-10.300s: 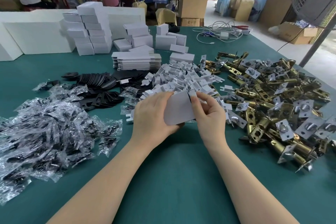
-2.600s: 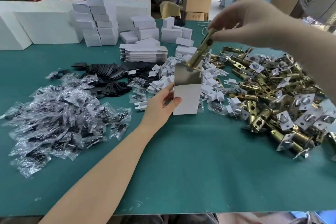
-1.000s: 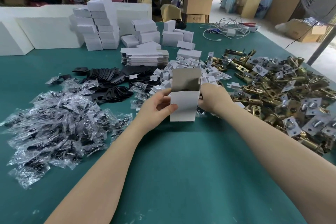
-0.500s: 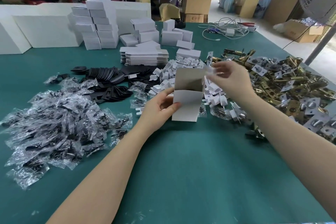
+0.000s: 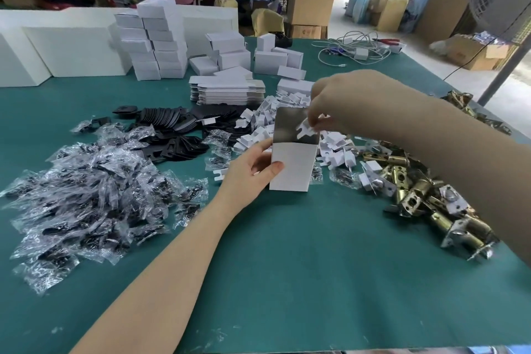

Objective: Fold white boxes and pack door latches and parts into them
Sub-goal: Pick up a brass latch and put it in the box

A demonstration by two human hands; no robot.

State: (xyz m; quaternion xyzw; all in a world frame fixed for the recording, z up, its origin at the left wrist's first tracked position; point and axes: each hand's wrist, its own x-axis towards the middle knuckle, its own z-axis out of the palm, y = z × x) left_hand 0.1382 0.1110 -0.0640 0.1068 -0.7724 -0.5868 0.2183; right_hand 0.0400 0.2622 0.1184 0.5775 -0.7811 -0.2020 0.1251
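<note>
A white box (image 5: 293,165) stands upright on the green table (image 5: 287,267) with its top flap raised. My left hand (image 5: 250,175) grips its left side, thumb across the front. My right hand (image 5: 342,103) hovers over the open top and pinches a small white card insert (image 5: 306,128), which hangs at the box mouth. Brass door latches (image 5: 416,190) lie heaped to the right. A pile of white card inserts (image 5: 270,123) sits just behind the box. What lies inside the box is hidden.
Clear bags of dark parts (image 5: 86,195) spread over the left. Black plates (image 5: 172,129) lie behind them. Flat box blanks (image 5: 227,90) and stacked folded boxes (image 5: 155,43) stand farther back. White cables (image 5: 356,49) lie far right. Two people stand beyond the table.
A latch went into the box earlier. My right hand then reached into the white pile, picked up a card insert and has now brought it over the box mouth. My left hand keeps holding the box.
</note>
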